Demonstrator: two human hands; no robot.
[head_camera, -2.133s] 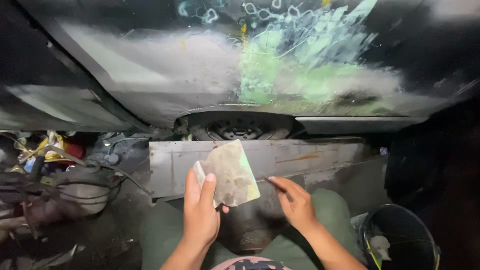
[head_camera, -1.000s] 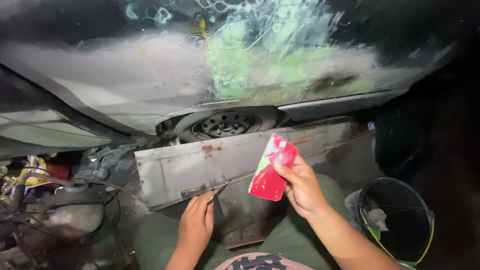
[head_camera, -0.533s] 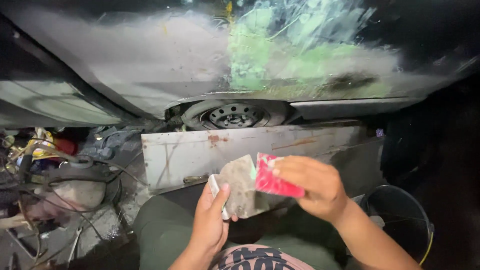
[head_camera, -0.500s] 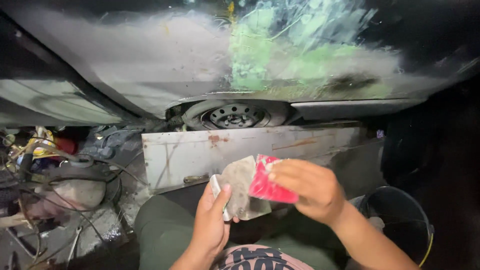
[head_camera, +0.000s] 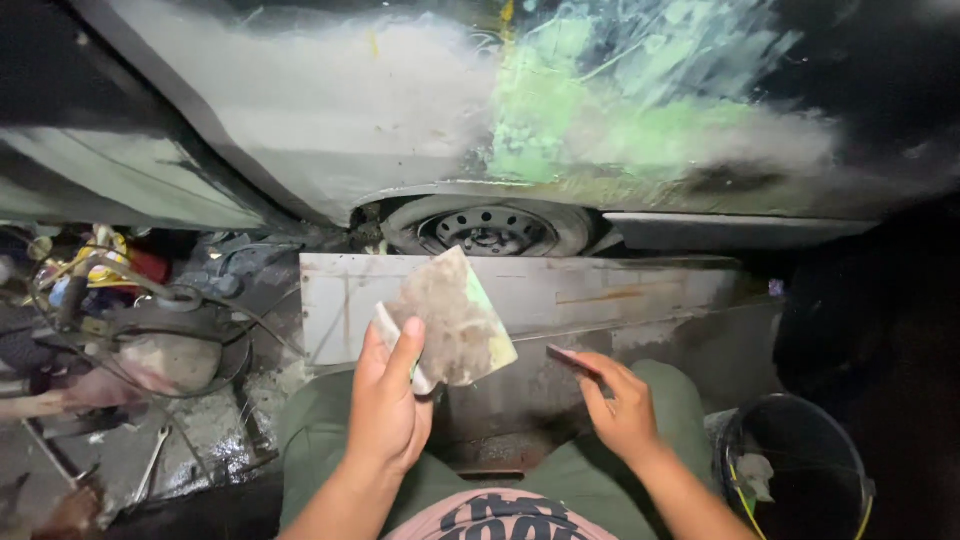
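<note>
Your left hand (head_camera: 388, 410) holds the board (head_camera: 455, 320) over your lap; your right hand (head_camera: 622, 408) pinches the scraper (head_camera: 570, 358) (thin grip). It could slip onto the panel (head_camera: 520, 295).

No packages, labels, signs or screens in view.
</note>
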